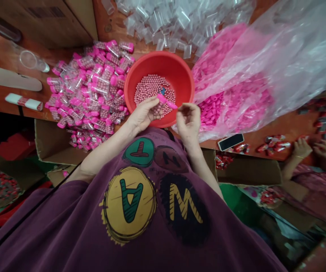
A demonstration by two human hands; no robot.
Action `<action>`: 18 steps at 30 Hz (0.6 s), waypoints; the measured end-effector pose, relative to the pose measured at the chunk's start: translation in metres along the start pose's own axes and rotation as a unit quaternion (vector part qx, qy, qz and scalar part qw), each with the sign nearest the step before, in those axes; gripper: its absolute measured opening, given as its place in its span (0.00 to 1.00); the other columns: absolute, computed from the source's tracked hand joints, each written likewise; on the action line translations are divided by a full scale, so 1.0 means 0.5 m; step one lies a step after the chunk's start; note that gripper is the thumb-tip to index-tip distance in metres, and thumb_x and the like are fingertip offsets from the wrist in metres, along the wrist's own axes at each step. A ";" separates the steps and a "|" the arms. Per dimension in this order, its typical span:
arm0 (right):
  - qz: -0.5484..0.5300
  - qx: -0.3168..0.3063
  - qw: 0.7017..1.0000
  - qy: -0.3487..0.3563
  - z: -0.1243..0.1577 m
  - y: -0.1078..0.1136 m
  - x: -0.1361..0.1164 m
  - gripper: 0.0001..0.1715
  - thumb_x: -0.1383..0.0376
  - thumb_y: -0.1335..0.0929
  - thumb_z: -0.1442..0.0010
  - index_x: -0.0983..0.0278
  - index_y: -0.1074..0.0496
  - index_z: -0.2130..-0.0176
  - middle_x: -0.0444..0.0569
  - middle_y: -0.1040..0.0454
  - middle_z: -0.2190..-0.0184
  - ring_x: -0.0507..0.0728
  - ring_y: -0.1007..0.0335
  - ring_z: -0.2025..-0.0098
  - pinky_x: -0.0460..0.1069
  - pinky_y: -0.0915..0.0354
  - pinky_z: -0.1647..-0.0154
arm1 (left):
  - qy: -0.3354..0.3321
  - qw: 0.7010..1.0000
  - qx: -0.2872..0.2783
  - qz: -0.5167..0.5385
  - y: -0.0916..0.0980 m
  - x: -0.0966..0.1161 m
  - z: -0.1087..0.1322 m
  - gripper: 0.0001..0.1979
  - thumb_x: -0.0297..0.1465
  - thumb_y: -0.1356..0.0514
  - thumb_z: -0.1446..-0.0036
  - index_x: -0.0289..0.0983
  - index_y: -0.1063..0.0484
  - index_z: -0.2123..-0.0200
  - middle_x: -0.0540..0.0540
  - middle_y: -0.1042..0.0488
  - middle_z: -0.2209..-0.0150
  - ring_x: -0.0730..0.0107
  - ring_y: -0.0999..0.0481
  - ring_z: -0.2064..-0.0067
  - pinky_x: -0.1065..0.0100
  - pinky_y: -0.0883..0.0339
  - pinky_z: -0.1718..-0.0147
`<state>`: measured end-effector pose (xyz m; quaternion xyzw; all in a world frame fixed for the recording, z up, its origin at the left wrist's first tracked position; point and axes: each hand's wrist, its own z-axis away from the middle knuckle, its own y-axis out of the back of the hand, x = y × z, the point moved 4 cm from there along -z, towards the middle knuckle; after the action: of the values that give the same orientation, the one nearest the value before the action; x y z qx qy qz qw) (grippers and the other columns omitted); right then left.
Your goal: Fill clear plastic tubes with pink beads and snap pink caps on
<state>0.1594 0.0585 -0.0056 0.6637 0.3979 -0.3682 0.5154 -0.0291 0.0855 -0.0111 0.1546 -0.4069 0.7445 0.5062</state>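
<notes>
Pink plastic scoop [165, 101] pinched over a red basin

Both forearms reach forward from a plum T-shirt [129, 204], elbows low, wrists bent, and the two hands meet above the near rim of the red plastic basin [177, 71]. The left hand [143, 114] is closed in a pinch on the scoop's left end, its fingers curled over the top. The right hand [188, 121] stands upright just to the right, its fingers curved and partly closed beside the scoop's tip; whether they touch it, I cannot tell. Below, pink balls [151, 92] fill the basin's middle around a small blue piece [163, 91].

Left of the basin on the table [265, 130] lies a heap of capped tubes filled with pink balls [89, 90]. Empty transparent tubes [163, 22] spread at the far side, and a plastic bag of pink caps [231, 94] sits to the right. Farther right, a co-worker's hands [312, 149] work among red packets [273, 145].
</notes>
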 end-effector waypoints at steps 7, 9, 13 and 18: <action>0.049 -0.038 0.998 -0.001 -0.025 -0.014 -0.032 0.27 0.43 0.40 0.19 0.54 0.30 0.34 0.52 0.22 0.48 0.61 0.21 0.46 0.62 0.21 0.43 | -0.086 0.991 -0.023 -0.095 -0.017 0.003 0.013 0.10 0.38 0.28 0.32 0.40 0.18 0.53 0.48 0.17 0.63 0.71 0.19 0.66 0.68 0.23 0.62; 0.053 -0.091 0.994 0.010 -0.037 -0.009 -0.046 0.25 0.45 0.39 0.20 0.54 0.27 0.36 0.52 0.22 0.49 0.61 0.21 0.46 0.63 0.21 0.41 | -0.111 0.987 -0.024 -0.117 -0.022 0.010 0.021 0.11 0.37 0.26 0.34 0.39 0.17 0.53 0.47 0.16 0.63 0.71 0.18 0.64 0.67 0.22 0.61; 0.125 -0.158 0.979 0.031 -0.035 -0.010 -0.076 0.29 0.46 0.30 0.26 0.56 0.29 0.34 0.56 0.23 0.43 0.67 0.24 0.40 0.70 0.25 0.34 | -0.119 0.985 -0.014 -0.121 -0.028 0.012 0.023 0.11 0.36 0.24 0.37 0.37 0.17 0.55 0.47 0.14 0.63 0.71 0.17 0.62 0.68 0.19 0.60; 0.237 -0.175 0.956 0.020 -0.028 -0.038 -0.065 0.39 0.48 0.25 0.33 0.66 0.32 0.34 0.66 0.28 0.39 0.79 0.32 0.32 0.81 0.35 0.29 | -0.126 0.983 0.010 -0.132 -0.032 -0.002 0.012 0.09 0.33 0.26 0.36 0.35 0.16 0.57 0.48 0.15 0.66 0.71 0.16 0.63 0.69 0.19 0.58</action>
<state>0.1297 0.0704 0.0190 0.6457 0.2975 -0.1473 0.6877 -0.0158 0.0830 -0.0009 0.3043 -0.4364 0.6499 0.5428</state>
